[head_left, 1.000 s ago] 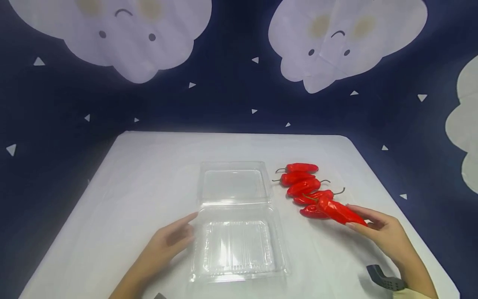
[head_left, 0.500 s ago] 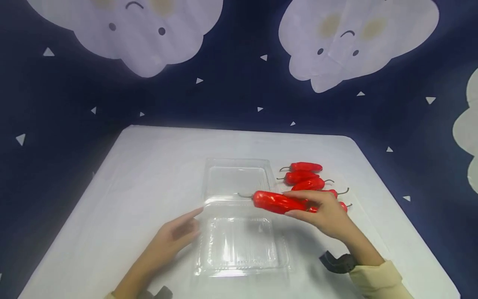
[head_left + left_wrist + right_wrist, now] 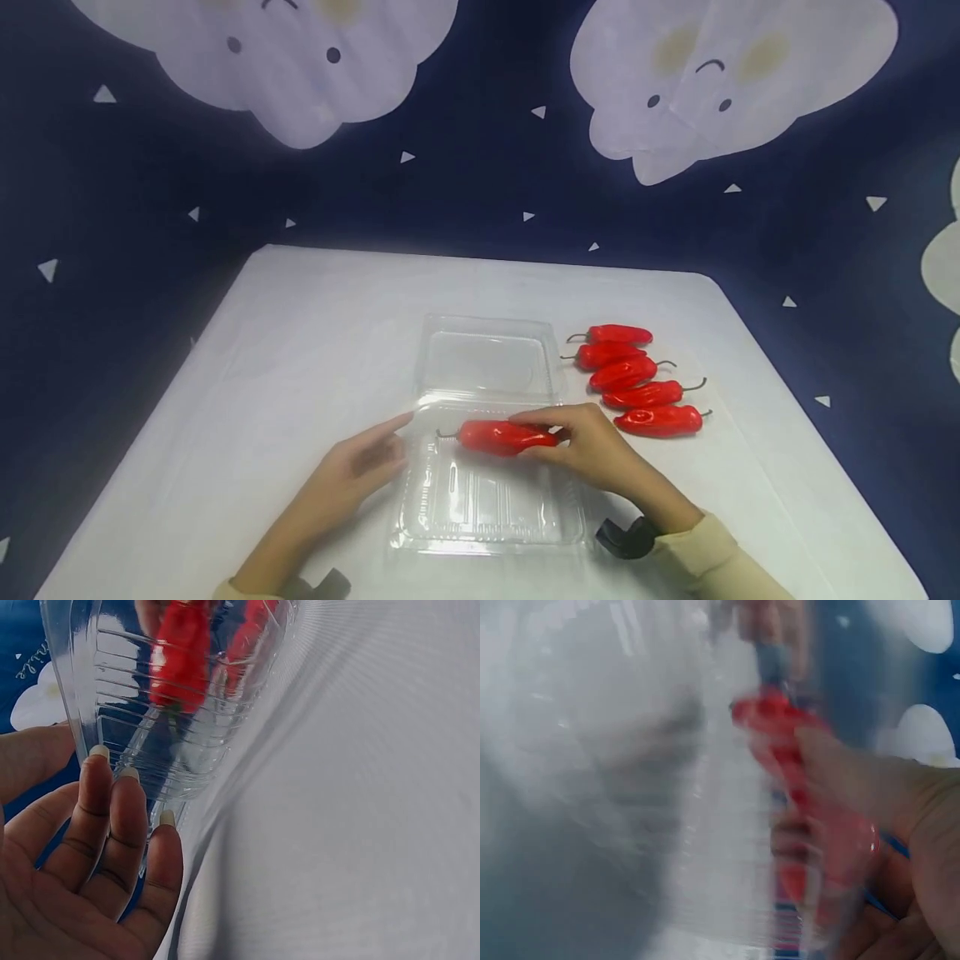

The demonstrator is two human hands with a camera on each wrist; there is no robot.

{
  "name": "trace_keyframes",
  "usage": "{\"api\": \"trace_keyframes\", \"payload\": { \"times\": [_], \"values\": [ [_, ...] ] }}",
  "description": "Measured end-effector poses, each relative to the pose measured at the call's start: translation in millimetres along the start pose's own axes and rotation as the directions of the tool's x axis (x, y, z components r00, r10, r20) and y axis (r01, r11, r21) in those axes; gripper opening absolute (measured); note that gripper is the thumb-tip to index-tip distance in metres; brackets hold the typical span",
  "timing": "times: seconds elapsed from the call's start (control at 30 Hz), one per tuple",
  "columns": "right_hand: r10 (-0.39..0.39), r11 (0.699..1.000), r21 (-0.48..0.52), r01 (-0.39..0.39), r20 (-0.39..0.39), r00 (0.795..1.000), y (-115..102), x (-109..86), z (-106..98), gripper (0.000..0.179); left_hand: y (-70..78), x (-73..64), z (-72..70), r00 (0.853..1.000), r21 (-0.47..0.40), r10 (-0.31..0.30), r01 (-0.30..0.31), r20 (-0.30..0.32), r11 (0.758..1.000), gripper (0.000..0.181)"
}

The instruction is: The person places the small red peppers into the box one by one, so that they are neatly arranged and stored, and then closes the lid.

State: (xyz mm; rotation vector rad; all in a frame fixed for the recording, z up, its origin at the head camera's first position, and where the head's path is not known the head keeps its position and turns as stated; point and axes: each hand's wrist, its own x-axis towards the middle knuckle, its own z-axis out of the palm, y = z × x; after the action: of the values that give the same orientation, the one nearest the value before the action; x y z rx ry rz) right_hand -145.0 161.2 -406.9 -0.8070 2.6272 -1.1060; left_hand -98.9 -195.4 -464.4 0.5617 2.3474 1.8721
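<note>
A red chili pepper (image 3: 487, 437) is pinched near its tip by my right hand (image 3: 596, 450), over the back of the clear plastic container's base (image 3: 480, 508). Its stem points left. The right wrist view is blurred, with the thumb (image 3: 855, 772) across the red pepper. My left hand (image 3: 352, 479) lies beside the base's left side with relaxed fingers. In the left wrist view, fingertips (image 3: 129, 774) are right at the container's ribbed wall (image 3: 112, 667), and the pepper (image 3: 178, 664) shows through the plastic.
The container's lid (image 3: 487, 362) lies folded back behind the base. Several more red chili peppers (image 3: 660, 421) lie in a column on the right side of the white table (image 3: 225, 400). A dark blue backdrop (image 3: 480, 167) with clouds rises behind the table.
My right hand has carried the pepper left from the pepper group, then down toward the container's base. The left hand has stayed by the container's left side. The head view has shifted slightly.
</note>
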Motion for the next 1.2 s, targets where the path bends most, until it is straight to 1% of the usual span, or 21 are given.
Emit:
{"api": "trace_keyframes", "payload": {
  "times": [0.1, 0.2, 0.3, 0.4, 0.5, 0.67, 0.77, 0.87, 0.93, 1.07, 1.13, 1.2],
  "values": [
    [-0.034, 0.998, -0.053, 0.034, 0.002, 0.999, 1.2, 0.8, 6.4, 0.049, 1.0, 0.4, -0.5, 1.0, 0.009, -0.001, 0.001, -0.002, 1.0, 0.056],
    [-0.089, 0.985, -0.15, 0.088, -0.002, 0.996, 1.3, 0.2, 12.9, 0.049, 1.0, 0.9, -0.6, 1.0, 0.002, 0.004, -0.004, -0.001, 1.0, 0.056],
    [-0.138, 0.953, -0.274, 0.133, 0.003, 0.99, 0.9, -0.8, 18.2, 0.046, 1.7, 0.8, -0.3, 1.0, 0.001, -0.005, 0.005, 0.001, 1.0, 0.056],
    [-0.156, 0.918, -0.368, 0.147, 0.005, 0.988, 0.3, -1.0, 22.0, 0.045, 2.5, 0.5, 0.2, 1.0, 0.003, -0.02, 0.02, 0.005, 1.0, 0.057],
    [-0.165, 0.898, -0.415, 0.148, -0.005, 0.986, -1.2, 0.4, 23.7, 0.047, 2.7, 0.5, 0.8, 1.0, 0.006, -0.028, 0.028, 0.005, 1.0, 0.057],
    [-0.179, 0.887, -0.437, 0.147, -0.033, 0.983, -2.4, 1.7, 24.5, 0.049, 1.9, 1.2, 1.5, 1.0, 0.007, -0.026, 0.026, 0.004, 1.0, 0.057],
    [-0.196, 0.9, -0.406, 0.157, -0.055, 0.979, -1.4, 0.1, 22.4, 0.048, 1.2, 1.7, 1.6, 1.0, 0.012, -0.021, 0.021, 0.005, 1.0, 0.057],
    [-0.221, 0.929, -0.322, 0.184, -0.084, 0.972, -0.6, -2.3, 15.7, 0.046, 0.8, 1.7, 1.2, 1.0, 0.01, -0.016, 0.016, 0.006, 1.0, 0.057],
    [-0.215, 0.95, -0.257, 0.179, -0.116, 0.97, 1.0, -4.5, 8.2, 0.044, 0.8, 1.5, 1.1, 1.0, 0.013, -0.014, 0.014, 0.005, 1.0, 0.058],
    [-0.147, 0.984, -0.125, 0.125, -0.186, 0.972, 7.8, -11.0, -12.2, 0.043, 0.7, 1.9, 1.2, 1.0, 0.012, -0.005, 0.005, 0.006, 1.0, 0.058],
    [-0.102, 0.994, -0.057, 0.092, -0.209, 0.973, 13.8, -15.2, -23.4, 0.04, 0.4, 1.8, 1.0, 1.0, 0.008, 0.0, 0.0, 0.004, 1.0, 0.057],
    [-0.065, 0.997, 0.023, 0.072, -0.217, 0.974, 22.3, -20.4, -34.7, 0.036, 0.0, 1.6, 1.1, 1.0, 0.006, -0.002, 0.002, 0.002, 1.0, 0.057]
  ]
}}
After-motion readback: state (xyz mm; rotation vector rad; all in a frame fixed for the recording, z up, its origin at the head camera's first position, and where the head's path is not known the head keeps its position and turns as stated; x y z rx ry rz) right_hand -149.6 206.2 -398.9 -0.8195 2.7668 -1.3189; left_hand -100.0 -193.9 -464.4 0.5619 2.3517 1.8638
